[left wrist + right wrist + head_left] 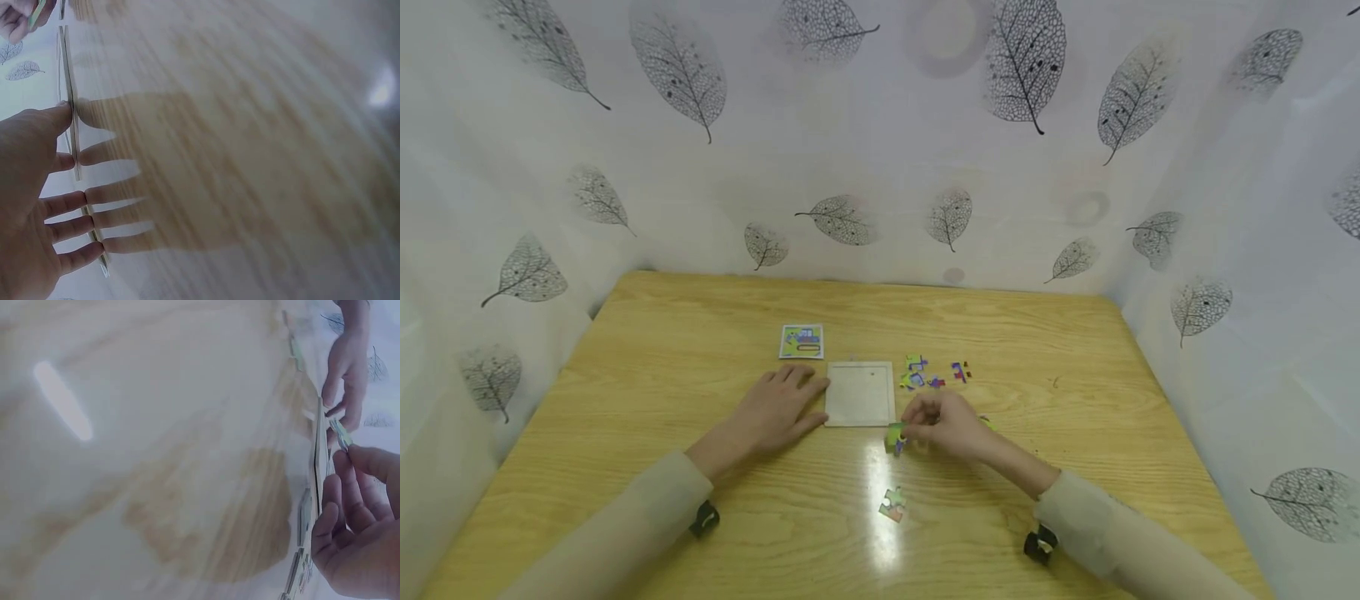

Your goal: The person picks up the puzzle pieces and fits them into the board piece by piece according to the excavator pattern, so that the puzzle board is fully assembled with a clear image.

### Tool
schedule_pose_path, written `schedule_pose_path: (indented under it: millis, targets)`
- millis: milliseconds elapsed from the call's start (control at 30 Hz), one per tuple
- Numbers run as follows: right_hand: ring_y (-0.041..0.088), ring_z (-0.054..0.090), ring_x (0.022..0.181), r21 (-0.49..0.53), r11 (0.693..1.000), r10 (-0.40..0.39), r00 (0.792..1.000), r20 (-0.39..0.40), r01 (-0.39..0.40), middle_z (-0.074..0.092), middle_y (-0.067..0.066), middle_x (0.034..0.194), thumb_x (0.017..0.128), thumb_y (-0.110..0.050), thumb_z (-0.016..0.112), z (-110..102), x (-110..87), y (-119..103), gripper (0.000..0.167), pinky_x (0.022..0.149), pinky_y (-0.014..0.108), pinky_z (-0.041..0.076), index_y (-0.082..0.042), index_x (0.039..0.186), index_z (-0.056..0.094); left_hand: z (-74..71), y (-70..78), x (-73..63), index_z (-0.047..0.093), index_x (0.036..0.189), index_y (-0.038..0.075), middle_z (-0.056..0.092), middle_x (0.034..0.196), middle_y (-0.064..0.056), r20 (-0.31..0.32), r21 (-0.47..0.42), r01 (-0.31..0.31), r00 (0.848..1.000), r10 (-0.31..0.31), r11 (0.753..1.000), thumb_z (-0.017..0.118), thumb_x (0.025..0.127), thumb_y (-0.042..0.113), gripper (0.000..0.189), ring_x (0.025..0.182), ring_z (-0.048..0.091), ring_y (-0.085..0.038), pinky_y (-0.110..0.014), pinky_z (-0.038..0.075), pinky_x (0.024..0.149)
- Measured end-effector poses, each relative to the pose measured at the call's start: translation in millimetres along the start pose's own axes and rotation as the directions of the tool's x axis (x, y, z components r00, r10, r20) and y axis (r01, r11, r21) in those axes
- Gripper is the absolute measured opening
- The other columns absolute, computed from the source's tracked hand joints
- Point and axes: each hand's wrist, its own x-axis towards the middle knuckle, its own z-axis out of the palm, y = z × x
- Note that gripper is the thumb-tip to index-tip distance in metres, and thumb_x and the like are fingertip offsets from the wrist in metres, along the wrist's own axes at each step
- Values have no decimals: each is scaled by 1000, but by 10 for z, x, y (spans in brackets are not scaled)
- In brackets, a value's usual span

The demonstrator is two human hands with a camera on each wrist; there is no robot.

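Between thumb and fingertips, my right hand [951,427] pinches a green-and-purple jigsaw piece [895,437], held up by the lower right corner of a pale square puzzle tray [859,398]. The right wrist view shows that piece [341,432] almost edge-on. My left hand [771,410] lies with fingers spread, its fingertips at the tray's left edge. In the left wrist view the thumb [57,117] touches the thin edge of the tray [70,81]. Only a small dark spot shows on the tray's bare surface.
Several loose jigsaw pieces [913,381] lie right of the tray, with a purple one [958,372] beyond. Another piece [892,505] lies nearer the front. A green bit [986,422] peeks out behind my right wrist. A picture card [801,342] lies behind the tray, to the left.
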Motion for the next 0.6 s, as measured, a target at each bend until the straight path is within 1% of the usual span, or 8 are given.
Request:
schedule_pose_path:
  millis: [100,267,333,467,600]
  targets:
    - [17,69,78,49,999,12,999,-37,-10,75,8,92,93,-11,78,-38,76,-15,14,64,21,58,-4,104,73,2,1,8,56,152,14,55,152,-21,-7,1,-3,1000,3,1000,58,105,51,60,142,52,-43,-64,50,113]
    - [26,72,75,94,996,10,998,-67,-4,76,14,93,96,-11,75,-88,237,-63,18,61,27,61,1,109,72,7,-4,1,56,152,14,55,152,-21,-2,0,3,1000,-3,1000,59,105,51,60,142,52,-43,-64,49,114]
    - [25,71,77,79,997,14,996,-85,-7,76,13,95,96,-13,75,-101,306,-93,19,63,26,60,0,110,73,5,-7,-4,56,152,14,55,152,-21,2,1,3,1000,-3,1000,59,105,50,60,142,52,-43,-64,48,114]
    - [18,69,83,43,998,44,992,-116,-39,75,10,98,96,-16,76,-93,444,-139,18,70,22,57,-4,110,74,-1,-10,-3,56,152,14,54,152,-21,3,5,-1,1000,1,1000,58,105,51,60,142,52,-42,-63,48,115]
    - [13,67,82,49,997,60,990,-125,-55,75,7,97,96,-16,76,-25,600,-156,16,69,21,57,-7,109,75,-1,-9,6,56,152,14,55,152,-21,-1,7,-5,1000,5,1000,58,105,51,60,142,52,-43,-63,48,115]
